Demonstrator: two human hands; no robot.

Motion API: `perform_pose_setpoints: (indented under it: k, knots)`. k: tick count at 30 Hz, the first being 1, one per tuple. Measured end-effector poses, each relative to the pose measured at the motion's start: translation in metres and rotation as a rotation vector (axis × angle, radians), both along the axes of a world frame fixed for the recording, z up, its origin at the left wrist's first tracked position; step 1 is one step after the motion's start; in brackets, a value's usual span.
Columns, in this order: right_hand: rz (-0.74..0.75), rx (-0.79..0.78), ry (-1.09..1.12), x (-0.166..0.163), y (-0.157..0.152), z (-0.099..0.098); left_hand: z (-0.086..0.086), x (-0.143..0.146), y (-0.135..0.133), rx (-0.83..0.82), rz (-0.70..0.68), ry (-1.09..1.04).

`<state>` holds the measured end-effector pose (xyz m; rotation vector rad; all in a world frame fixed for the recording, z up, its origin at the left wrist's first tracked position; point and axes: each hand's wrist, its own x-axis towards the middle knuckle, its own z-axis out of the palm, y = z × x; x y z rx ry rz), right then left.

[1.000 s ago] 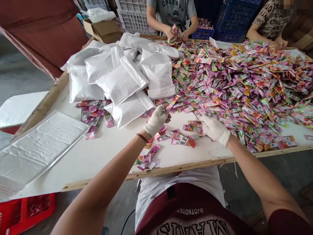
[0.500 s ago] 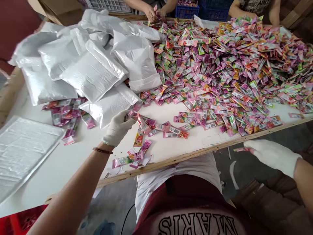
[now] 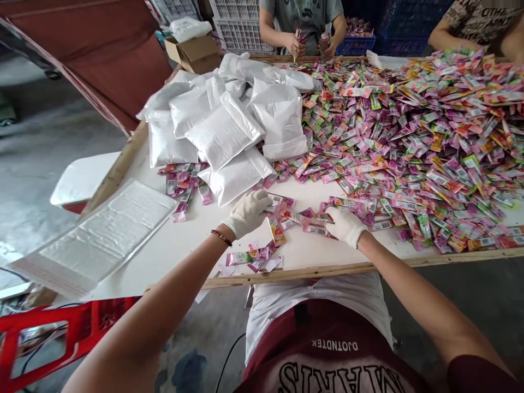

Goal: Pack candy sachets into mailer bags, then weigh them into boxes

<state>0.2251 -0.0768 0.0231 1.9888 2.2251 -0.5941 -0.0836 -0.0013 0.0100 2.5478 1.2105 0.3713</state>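
My left hand (image 3: pixel 249 213), in a white glove, is closed at the left end of a small cluster of stick sachets (image 3: pixel 301 218). Its curled fingertips meet a pink sachet (image 3: pixel 280 200); the glove covers part of the grip. My right hand (image 3: pixel 346 226), also gloved, reaches in from the right, with fingers and thumb closed around the end of a sachet (image 3: pixel 318 229). Between my forearms, nearer the table edge, lie a purple-and-green sachet (image 3: pixel 245 256) and an orange one (image 3: pixel 277 231).
A large heap of sachets (image 3: pixel 409 136) covers the right side. Stuffed white mailer bags (image 3: pixel 225 131) pile up at the left, with a flat mailer (image 3: pixel 110 229) nearer me. Across the table, a co-worker's hands (image 3: pixel 298 46) hold sachets. A red plastic stool (image 3: pixel 73 333) stands below left.
My right hand has come from beyond the table's front edge onto the sachet cluster. My left hand stays by the cluster's left end. The view has shifted, showing more to the left.
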Motion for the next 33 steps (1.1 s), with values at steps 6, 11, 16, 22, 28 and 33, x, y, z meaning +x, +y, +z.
perform_pose_setpoints:
  k: [6,11,16,22,28,33]
  knots:
    - [-0.067,0.121,0.114,0.02,0.008,0.023,0.007,-0.014,-0.032,-0.388,0.419,-0.64]
    - [0.039,0.024,0.354,-0.05,0.034,0.009,-0.003,0.019,-0.052,-0.557,0.707,-0.564]
    - [0.031,-0.033,0.215,-0.097,0.05,-0.01,-0.016,0.038,-0.053,-0.458,0.709,-0.259]
    - [0.073,0.045,0.509,-0.044,0.055,-0.013,-0.002,0.024,-0.049,-0.463,0.626,-0.266]
    - [-0.049,0.188,0.734,-0.006,0.047,-0.01,0.01,0.021,-0.042,-0.361,0.651,0.01]
    - [-0.04,0.203,0.733,-0.015,0.037,-0.018,-0.003,0.028,-0.051,-0.484,0.567,0.038]
